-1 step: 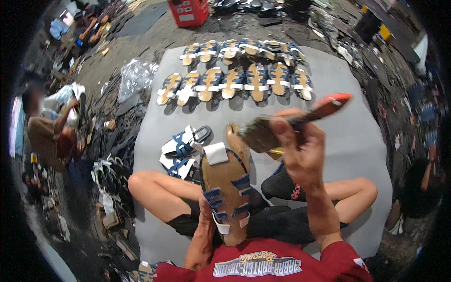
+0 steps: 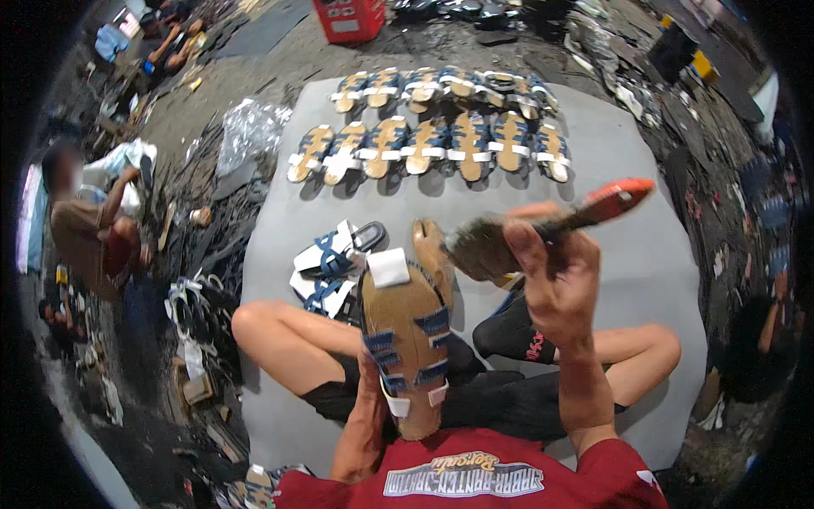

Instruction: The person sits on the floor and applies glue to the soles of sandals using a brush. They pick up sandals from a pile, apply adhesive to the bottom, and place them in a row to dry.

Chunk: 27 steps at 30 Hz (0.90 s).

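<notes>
Setting: sitting cross-legged on grey mat (image 2: 644, 254) laid over gritty ground; clutter and scrap lying all around.
Left hand (image 2: 370, 373): mostly hidden behind sandal sole (image 2: 407, 339); appearing to be gripping it from underneath, holding it upright with the tan face toward the camera; fingers not showing.
Sole: bearing blue strap ends and white tabs; sitting between the knees, close to the chest.
Right hand (image 2: 551, 284): closed tight around brush (image 2: 543, 229), orange handle pointing up and right, bristles hovering just beside the sole's upper right edge, not clearly touching.
Background stock: two rows of finished sandals (image 2: 441, 127) lying at the mat's far end; loose blue-and-white straps (image 2: 326, 263) sitting near the left knee.
Technique note: keeping the sole steady and tilted toward the bristles; brushing evenly along the tan face, avoiding the white tabs.
</notes>
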Motion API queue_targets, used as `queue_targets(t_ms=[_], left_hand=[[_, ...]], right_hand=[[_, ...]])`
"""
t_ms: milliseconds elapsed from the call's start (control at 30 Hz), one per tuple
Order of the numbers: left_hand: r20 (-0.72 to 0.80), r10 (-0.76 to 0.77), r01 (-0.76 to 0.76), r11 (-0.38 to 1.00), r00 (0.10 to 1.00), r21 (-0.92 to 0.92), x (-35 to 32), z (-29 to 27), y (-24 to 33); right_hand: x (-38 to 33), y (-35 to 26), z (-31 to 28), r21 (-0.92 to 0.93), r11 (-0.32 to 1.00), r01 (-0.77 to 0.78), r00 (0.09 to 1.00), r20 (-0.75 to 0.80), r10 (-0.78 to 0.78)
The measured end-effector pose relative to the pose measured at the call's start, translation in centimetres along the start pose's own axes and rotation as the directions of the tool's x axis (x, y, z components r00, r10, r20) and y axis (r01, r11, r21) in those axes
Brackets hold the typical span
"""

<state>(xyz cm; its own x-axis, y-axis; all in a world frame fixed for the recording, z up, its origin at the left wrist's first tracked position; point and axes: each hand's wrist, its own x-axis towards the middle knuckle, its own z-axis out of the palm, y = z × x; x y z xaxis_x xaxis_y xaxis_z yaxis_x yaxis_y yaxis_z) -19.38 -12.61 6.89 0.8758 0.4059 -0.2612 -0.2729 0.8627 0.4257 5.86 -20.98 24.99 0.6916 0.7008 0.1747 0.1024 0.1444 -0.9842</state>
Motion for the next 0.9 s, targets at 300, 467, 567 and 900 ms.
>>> queue_targets(t_ms=[300,467,567,900], left_hand=[[-0.068,0.024,0.021,0.804,0.997,0.595,3.1,3.1,1.8],[-0.138,-0.061,0.093,0.966,0.989,0.239,2.9,4.0,1.9],[-0.123,-0.023,0.041,0.989,0.992,0.142,1.9,1.9,2.2],[0.04,-0.153,0.153,0.869,0.987,-0.47,0.6,0.5,0.8]], right_hand=[[0.0,4.0,0.9,-0.149,0.921,0.359,0.814,0.533,-0.231],[0.1,6.2,-1.3,-0.161,0.935,0.315,0.852,0.481,-0.204],[-0.4,7.7,-4.3,-0.337,0.935,0.11,0.832,0.546,0.098],[2.1,7.3,-3.8,-0.316,0.938,0.142,0.786,0.612,0.087]])
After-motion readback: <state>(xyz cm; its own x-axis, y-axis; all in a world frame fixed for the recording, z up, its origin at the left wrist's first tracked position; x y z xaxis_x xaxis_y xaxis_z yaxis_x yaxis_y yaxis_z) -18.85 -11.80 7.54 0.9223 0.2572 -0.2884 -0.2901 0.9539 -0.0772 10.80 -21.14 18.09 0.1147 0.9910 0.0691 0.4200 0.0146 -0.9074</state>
